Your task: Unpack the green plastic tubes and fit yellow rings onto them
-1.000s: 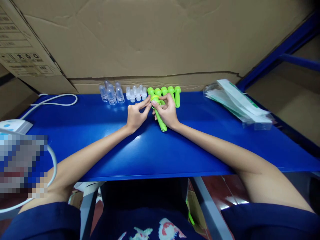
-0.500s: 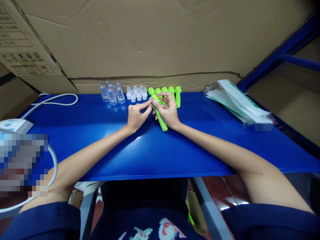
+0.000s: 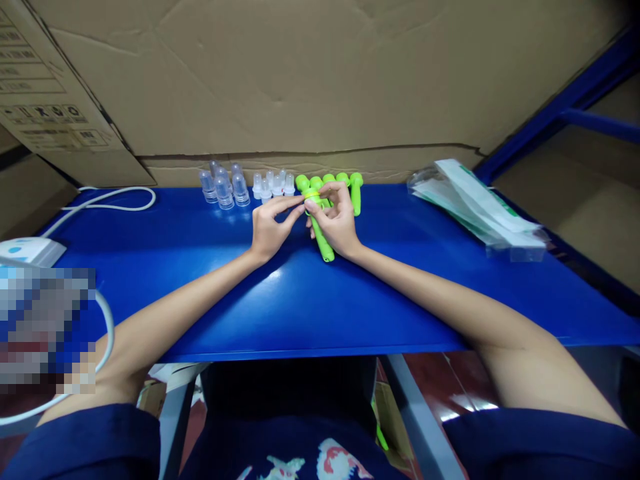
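Over the blue table, my right hand (image 3: 337, 223) is closed around a lime-green plastic handle (image 3: 323, 241) with a round head. The handle slants, its narrow end toward me. My left hand (image 3: 273, 227) pinches at the left edge of the head, where a yellowish ring (image 3: 312, 193) shows; the fingertips partly cover the contact. Behind my hands stands a row of similar green handles (image 3: 356, 193), some of them partly hidden. Small clear capsules with white bases (image 3: 277, 187) are grouped left of that row. Farther left are several larger clear domed tubes (image 3: 224, 190).
Clear plastic bags with white and green strips (image 3: 485, 207) lie at the right. A white cable (image 3: 115, 197) and a white device (image 3: 33, 252) occupy the left. Cardboard (image 3: 300, 80) walls off the back of the blue table (image 3: 240, 307), and a blue frame bar (image 3: 560, 107) rises at the right.
My left hand has shifted slightly left and its fingers have moved off the top of the head, so more of the yellowish ring shows. My right hand keeps its hold.
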### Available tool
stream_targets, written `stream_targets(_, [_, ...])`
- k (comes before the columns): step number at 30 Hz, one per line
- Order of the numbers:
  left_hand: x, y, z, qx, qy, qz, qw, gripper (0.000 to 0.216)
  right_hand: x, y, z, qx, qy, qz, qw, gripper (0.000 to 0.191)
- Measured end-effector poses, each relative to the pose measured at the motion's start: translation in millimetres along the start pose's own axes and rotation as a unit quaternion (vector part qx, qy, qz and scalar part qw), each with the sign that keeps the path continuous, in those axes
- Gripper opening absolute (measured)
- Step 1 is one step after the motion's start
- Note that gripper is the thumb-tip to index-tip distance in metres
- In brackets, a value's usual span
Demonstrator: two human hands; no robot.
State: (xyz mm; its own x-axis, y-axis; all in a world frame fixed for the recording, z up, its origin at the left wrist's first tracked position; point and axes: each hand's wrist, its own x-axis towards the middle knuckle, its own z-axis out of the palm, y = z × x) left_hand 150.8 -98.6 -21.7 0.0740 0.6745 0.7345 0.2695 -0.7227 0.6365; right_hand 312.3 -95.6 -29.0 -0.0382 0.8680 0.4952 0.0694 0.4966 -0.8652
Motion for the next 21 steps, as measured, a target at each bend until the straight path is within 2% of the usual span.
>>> stream_targets(6, [2.6, -6.5, -3.2, -0.002, -0.005, 0.024, 1.0, 0.014, -0.9, -0.2, 0.4, 0.014, -0.006, -0.001, 1.0, 0.068])
stream_targets(15, [5.5, -11.6, -6.7, -0.028, -0.041, -0.029, 0.998, 0.014, -4.2, 1.3, 0.2, 0.024, -0.027, 0.019, 0.999, 0.067])
stream_targets(21, [4.8, -14.5, -6.4, -0.026, -0.042, -0.001, 0.999, 0.014, -3.9, 3.6, -0.4, 0.025, -0.041, 0.002, 0.999, 0.062])
